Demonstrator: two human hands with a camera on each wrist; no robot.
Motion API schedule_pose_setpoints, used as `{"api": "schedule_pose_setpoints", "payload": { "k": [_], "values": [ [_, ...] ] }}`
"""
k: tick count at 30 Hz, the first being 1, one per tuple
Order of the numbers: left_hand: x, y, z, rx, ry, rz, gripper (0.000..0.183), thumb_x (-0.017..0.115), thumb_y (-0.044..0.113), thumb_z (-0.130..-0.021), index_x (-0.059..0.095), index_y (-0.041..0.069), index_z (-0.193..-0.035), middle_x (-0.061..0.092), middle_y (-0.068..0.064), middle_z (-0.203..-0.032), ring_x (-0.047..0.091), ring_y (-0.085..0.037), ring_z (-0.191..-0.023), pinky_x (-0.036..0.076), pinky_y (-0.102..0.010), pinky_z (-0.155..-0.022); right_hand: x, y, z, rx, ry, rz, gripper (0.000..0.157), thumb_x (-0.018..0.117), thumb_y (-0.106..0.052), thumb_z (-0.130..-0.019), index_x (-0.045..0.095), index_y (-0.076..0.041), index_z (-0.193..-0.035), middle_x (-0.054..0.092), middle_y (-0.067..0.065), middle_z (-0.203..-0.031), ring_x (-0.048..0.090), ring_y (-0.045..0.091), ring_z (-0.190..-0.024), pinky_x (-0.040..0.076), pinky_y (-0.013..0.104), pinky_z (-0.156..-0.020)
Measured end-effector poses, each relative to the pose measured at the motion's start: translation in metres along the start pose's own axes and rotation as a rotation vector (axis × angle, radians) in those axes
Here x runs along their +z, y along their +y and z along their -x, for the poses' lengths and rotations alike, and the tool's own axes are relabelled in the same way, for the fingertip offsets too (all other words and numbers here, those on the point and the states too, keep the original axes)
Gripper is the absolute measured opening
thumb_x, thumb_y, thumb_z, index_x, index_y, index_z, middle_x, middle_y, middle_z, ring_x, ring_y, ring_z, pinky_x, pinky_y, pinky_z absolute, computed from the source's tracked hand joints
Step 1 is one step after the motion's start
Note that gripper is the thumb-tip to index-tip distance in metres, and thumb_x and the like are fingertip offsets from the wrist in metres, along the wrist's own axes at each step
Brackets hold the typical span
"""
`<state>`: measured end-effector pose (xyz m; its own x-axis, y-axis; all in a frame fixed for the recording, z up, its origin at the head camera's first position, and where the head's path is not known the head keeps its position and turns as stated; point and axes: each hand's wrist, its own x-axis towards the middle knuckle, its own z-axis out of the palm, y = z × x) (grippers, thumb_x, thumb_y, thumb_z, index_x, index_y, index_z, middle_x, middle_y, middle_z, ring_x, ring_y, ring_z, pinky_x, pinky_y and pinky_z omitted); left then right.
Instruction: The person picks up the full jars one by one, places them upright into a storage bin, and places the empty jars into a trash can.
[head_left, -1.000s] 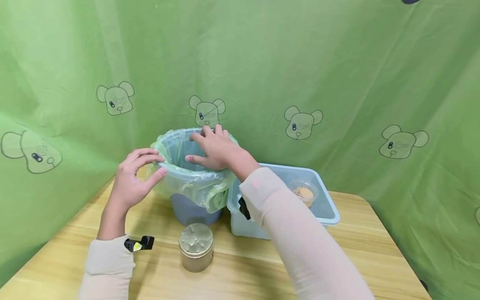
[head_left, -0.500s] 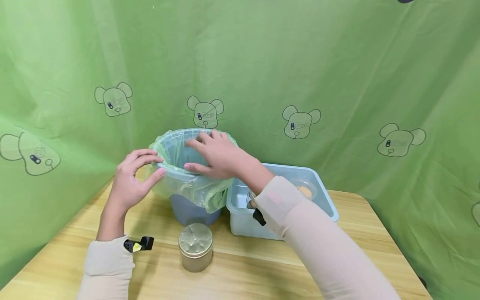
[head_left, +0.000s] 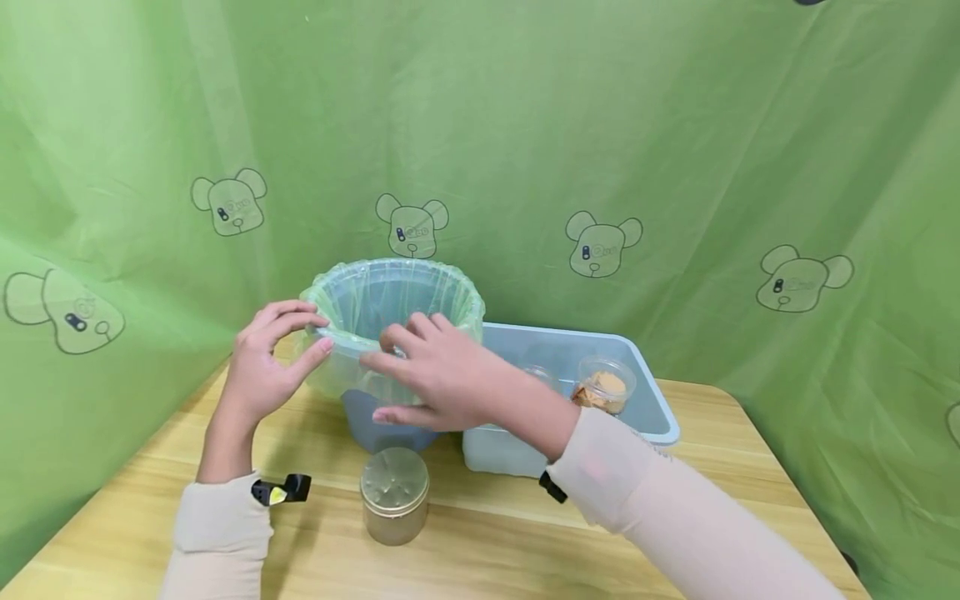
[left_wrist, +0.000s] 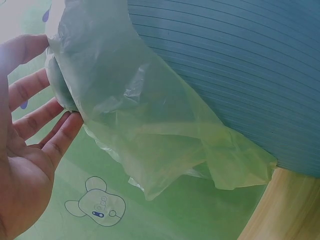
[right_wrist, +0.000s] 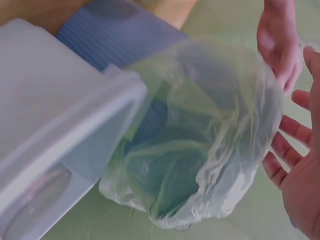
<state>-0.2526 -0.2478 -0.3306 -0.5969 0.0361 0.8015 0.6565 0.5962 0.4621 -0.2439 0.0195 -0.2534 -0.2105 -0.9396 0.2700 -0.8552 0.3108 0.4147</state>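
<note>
A pale green trash bag (head_left: 333, 371) lines the round blue trash bin (head_left: 384, 423), its edge folded down outside the rim. My left hand (head_left: 262, 358) holds the bag-covered rim at the near left, fingertips over the edge and thumb outside. In the left wrist view, the bag (left_wrist: 135, 105) hangs loosely over the bin's ribbed wall (left_wrist: 230, 65). My right hand (head_left: 450, 375) is at the near right of the rim, fingers loosely bent and thumb stretched out low. In the right wrist view, the right fingertips (right_wrist: 275, 167) are at the bag's edge, with nothing gripped.
A light blue plastic basin (head_left: 652, 392) stands right of the bin, with clear plastic tubs (head_left: 609, 385) inside, partly behind my right arm. A round gold-rimmed canister (head_left: 395, 500) stands in front of the bin on the wooden table (head_left: 480, 550). Green printed curtain (head_left: 510, 125) surrounds the table.
My right hand has come out of the bin's opening, moving down toward me to the near side of the rim. My left hand stays at the same place.
</note>
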Motion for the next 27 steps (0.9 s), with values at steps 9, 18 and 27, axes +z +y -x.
{"api": "schedule_pose_setpoints", "payload": {
  "k": [9,18,27],
  "values": [
    [0.000,-0.001,0.000,0.004,0.001,0.002,0.025,0.078,0.018,-0.077,0.072,0.013,-0.100,0.061,-0.003,-0.118,0.050,-0.021,-0.114,0.039,-0.043,-0.090,0.009,-0.023,0.017,-0.074,0.068,0.029,0.058,0.041,-0.061,-0.092,0.048,-0.021,-0.134,0.048,0.005,-0.124,0.042,0.023,-0.097,0.037,0.037,-0.080],
    [0.000,-0.002,0.000,0.011,0.000,-0.002,0.024,0.078,0.018,-0.078,0.072,0.014,-0.101,0.060,-0.003,-0.118,0.050,-0.021,-0.114,0.039,-0.042,-0.091,0.029,-0.047,0.022,-0.141,0.044,0.009,0.056,0.042,-0.061,-0.092,0.048,-0.022,-0.132,0.050,0.003,-0.120,0.042,0.021,-0.093,0.038,0.034,-0.080],
    [0.000,-0.002,0.000,0.011,-0.001,-0.003,0.025,0.078,0.019,-0.078,0.071,0.015,-0.101,0.060,-0.003,-0.119,0.050,-0.021,-0.114,0.039,-0.043,-0.091,0.056,-0.066,0.024,-0.172,-0.047,-0.016,0.056,0.035,-0.062,-0.094,0.047,-0.023,-0.133,0.047,0.002,-0.121,0.042,0.019,-0.094,0.038,0.032,-0.081]
  ]
}}
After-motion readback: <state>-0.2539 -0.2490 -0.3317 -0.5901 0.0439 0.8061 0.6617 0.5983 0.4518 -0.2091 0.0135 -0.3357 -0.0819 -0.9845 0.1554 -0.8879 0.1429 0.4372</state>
